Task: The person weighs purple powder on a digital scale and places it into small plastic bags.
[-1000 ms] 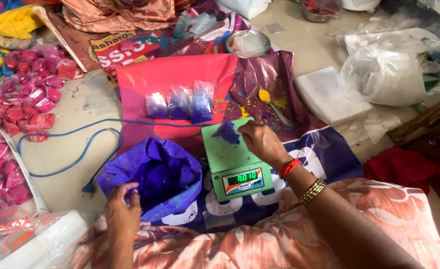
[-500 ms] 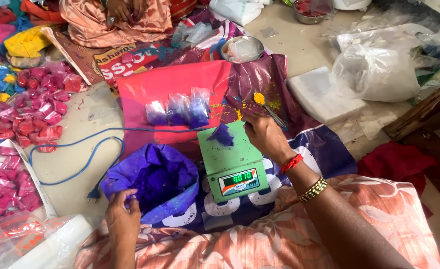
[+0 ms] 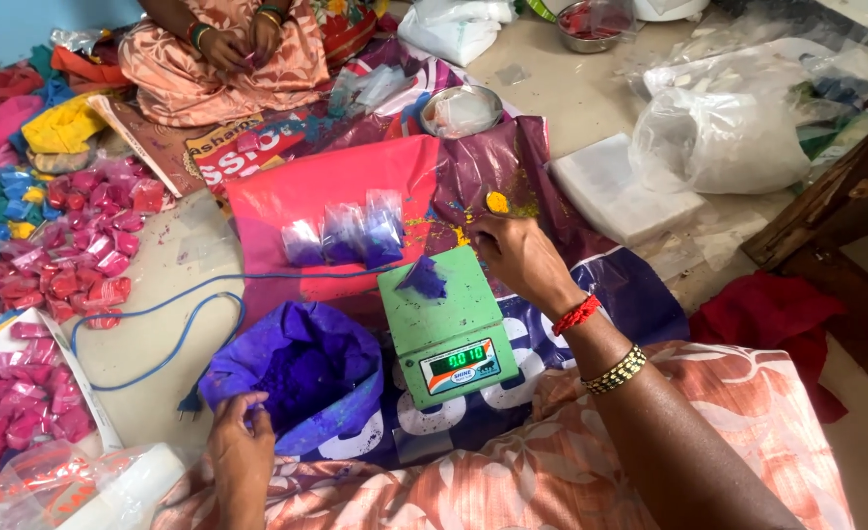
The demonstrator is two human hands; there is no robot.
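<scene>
Two hands work the weighing step. Left hand (image 3: pixel 241 444) pinches the rim of the purple powder bag (image 3: pixel 297 378). Right hand (image 3: pixel 518 257), fingers curled, grip unclear, hovers just beyond the green scale (image 3: pixel 447 326) carrying a small purple packet (image 3: pixel 423 279); judged next: adjust the portion gently.

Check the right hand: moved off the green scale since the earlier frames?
Yes. The right hand has shifted away from the purple powder pile on the green scale, toward the scale's far-right corner, beside the yellow powder.
</scene>
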